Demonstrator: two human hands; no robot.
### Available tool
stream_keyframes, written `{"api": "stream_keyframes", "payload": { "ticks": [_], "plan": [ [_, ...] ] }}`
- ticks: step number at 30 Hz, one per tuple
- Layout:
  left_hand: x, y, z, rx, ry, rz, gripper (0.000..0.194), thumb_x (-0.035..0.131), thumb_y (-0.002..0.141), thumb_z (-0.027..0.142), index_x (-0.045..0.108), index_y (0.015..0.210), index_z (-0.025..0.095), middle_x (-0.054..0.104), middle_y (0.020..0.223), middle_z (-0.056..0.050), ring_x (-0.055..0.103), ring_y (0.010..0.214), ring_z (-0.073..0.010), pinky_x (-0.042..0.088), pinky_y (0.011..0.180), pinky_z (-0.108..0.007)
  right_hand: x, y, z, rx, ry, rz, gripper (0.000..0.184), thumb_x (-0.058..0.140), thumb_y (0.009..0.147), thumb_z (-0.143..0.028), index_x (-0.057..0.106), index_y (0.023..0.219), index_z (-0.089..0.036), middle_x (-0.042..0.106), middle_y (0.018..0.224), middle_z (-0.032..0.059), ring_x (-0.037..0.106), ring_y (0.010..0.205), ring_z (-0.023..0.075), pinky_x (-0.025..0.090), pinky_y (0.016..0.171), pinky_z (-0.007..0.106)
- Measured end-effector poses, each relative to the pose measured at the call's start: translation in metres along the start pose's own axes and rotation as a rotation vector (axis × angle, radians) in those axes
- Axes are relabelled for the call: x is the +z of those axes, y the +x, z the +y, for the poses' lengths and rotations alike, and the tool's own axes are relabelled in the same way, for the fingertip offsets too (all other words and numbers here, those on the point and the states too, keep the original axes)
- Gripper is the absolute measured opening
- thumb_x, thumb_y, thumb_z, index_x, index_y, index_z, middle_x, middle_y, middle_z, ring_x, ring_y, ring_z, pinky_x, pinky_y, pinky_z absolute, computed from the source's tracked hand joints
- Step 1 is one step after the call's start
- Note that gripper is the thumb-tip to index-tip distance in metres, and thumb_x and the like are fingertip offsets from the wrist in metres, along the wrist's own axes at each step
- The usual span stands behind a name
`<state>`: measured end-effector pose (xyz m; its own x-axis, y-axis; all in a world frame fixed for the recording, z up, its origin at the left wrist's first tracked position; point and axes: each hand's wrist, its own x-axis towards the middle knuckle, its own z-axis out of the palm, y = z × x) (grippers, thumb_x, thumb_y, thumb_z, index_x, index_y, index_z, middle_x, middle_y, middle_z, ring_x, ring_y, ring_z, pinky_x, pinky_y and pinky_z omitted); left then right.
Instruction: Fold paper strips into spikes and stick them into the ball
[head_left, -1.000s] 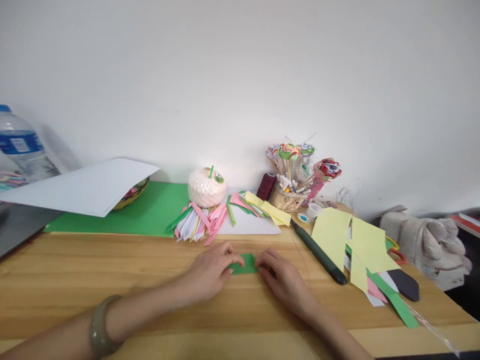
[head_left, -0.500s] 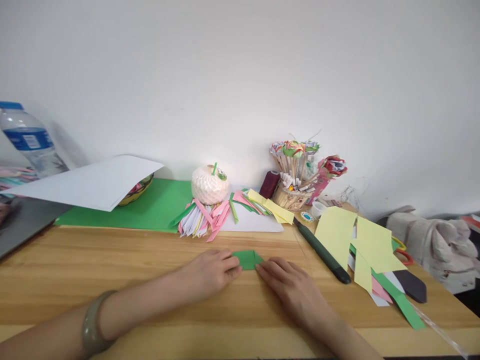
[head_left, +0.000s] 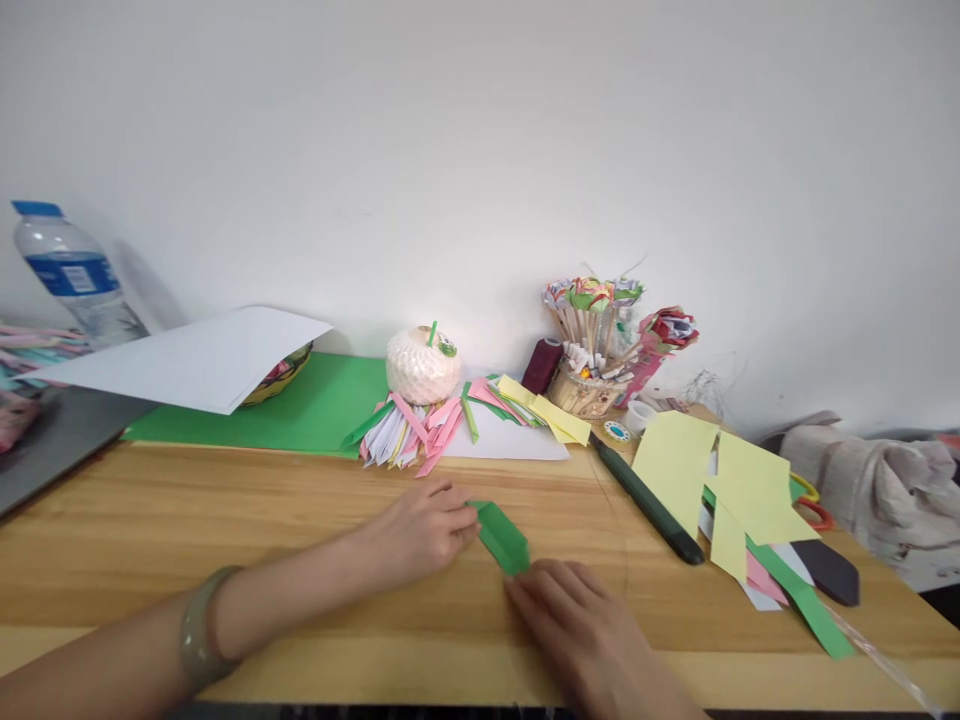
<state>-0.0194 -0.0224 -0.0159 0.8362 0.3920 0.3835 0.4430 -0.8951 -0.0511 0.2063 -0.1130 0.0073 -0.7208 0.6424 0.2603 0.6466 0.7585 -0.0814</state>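
Observation:
A small folded piece of green paper (head_left: 504,540) lies slanted on the wooden table between my hands. My left hand (head_left: 431,530) is closed on its upper left end, thumb and fingers pinching it. At the lower right end, my right hand (head_left: 566,620) touches the pointed tip with its fingertips, the fingers held together; how firmly it grips is hard to see. Behind my hands a bundle of folded paper strips (head_left: 401,440) in white, pink and green rests below a white round ornament (head_left: 424,368).
Yellow paper pieces (head_left: 750,490) and a dark green craft knife or pen-like tool (head_left: 652,505) lie to the right. At the back stand a basket of paper flowers (head_left: 589,390) and maroon thread (head_left: 541,367). A water bottle (head_left: 79,275) and white sheet (head_left: 202,360) are at left.
The green paper has turned from lying level to slanting down to the right. My right hand has moved down toward me with its end, while the left stays near the same place.

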Motion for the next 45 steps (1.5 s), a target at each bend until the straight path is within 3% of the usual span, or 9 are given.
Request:
{"api": "stream_keyframes", "payload": {
  "ticks": [6,8,11,14,17,21,27,33,45],
  "plan": [
    [-0.003,-0.005,0.002,-0.037,-0.009,-0.035,0.026,0.052,0.087,0.013,0.061,0.111,0.016,0.065,0.113,-0.004,0.052,0.107,-0.0228,0.034,0.096,-0.039,0.003,0.017,-0.021,-0.107,0.172,0.071,0.027,0.043,0.09,-0.016,0.058,0.112,-0.017,0.067,0.11,0.0095,0.06,0.101,0.0218,0.048,0.084,0.033],
    [-0.006,-0.006,0.005,-0.04,-0.03,-0.068,0.035,0.053,0.083,0.015,0.059,0.117,0.015,0.061,0.121,-0.008,0.049,0.114,-0.0247,0.035,0.098,-0.04,0.0,0.025,-0.007,-0.028,0.294,0.036,0.03,0.04,0.088,-0.01,0.059,0.109,-0.02,0.07,0.099,0.0069,0.064,0.089,0.0173,0.05,0.078,0.029],
    [-0.011,-0.007,0.008,-0.011,-0.07,-0.146,0.042,0.052,0.08,0.017,0.057,0.121,0.012,0.057,0.126,-0.014,0.046,0.118,-0.0271,0.035,0.101,-0.041,-0.004,0.037,0.028,0.169,0.314,0.155,0.04,0.032,0.087,-0.005,0.054,0.117,-0.018,0.068,0.101,0.0088,0.064,0.092,0.0168,0.051,0.078,0.031],
    [-0.015,-0.005,0.007,-0.007,-0.091,-0.186,0.04,0.051,0.081,0.016,0.057,0.121,0.014,0.054,0.129,-0.013,0.042,0.122,-0.0278,0.027,0.107,-0.047,-0.001,0.046,0.054,0.126,0.298,0.109,0.043,0.033,0.084,-0.002,0.053,0.118,-0.017,0.066,0.108,0.009,0.061,0.1,0.0169,0.05,0.085,0.033],
    [-0.019,-0.003,0.005,-0.057,-0.072,-0.158,0.034,0.052,0.083,0.014,0.061,0.114,0.021,0.052,0.13,-0.009,0.039,0.122,-0.0281,0.022,0.107,-0.051,0.004,0.047,0.057,0.03,0.259,0.037,0.037,0.04,0.084,-0.004,0.059,0.112,-0.019,0.065,0.111,0.0075,0.058,0.104,0.0191,0.048,0.089,0.035],
    [-0.024,-0.001,0.005,-0.065,-0.018,-0.134,0.027,0.054,0.083,0.016,0.064,0.107,0.019,0.059,0.11,-0.009,0.048,0.105,-0.0259,0.03,0.101,-0.046,0.006,0.036,0.043,-0.011,0.125,0.021,0.029,0.042,0.09,-0.01,0.06,0.112,-0.014,0.066,0.104,0.0119,0.057,0.098,0.0255,0.048,0.082,0.043],
    [-0.016,-0.004,0.001,0.008,-0.007,-0.044,0.017,0.05,0.091,0.016,0.066,0.088,0.021,0.063,0.084,-0.001,0.049,0.087,-0.0177,0.036,0.088,-0.034,0.008,0.025,0.029,-0.034,-0.162,0.036,0.026,0.037,0.096,-0.016,0.061,0.104,-0.01,0.066,0.088,0.0117,0.058,0.077,0.0229,0.048,0.064,0.036],
    [-0.009,-0.01,0.003,0.036,0.034,0.005,0.018,0.049,0.094,0.019,0.063,0.083,0.016,0.06,0.078,-0.003,0.048,0.078,-0.0182,0.036,0.067,-0.031,0.01,0.028,0.027,0.014,-0.152,0.035,0.027,0.035,0.096,-0.016,0.058,0.108,-0.011,0.062,0.081,0.0089,0.056,0.074,0.0211,0.048,0.064,0.034],
    [-0.01,-0.026,0.023,-0.024,0.07,0.06,0.016,0.05,0.088,0.012,0.057,0.073,0.013,0.056,0.075,-0.006,0.05,0.073,-0.0194,0.043,0.059,-0.029,0.004,0.028,0.015,0.133,0.043,-0.017,0.018,0.053,0.086,-0.015,0.059,0.102,-0.013,0.058,0.088,0.0087,0.056,0.079,0.0225,0.052,0.066,0.036]
  ]
}}
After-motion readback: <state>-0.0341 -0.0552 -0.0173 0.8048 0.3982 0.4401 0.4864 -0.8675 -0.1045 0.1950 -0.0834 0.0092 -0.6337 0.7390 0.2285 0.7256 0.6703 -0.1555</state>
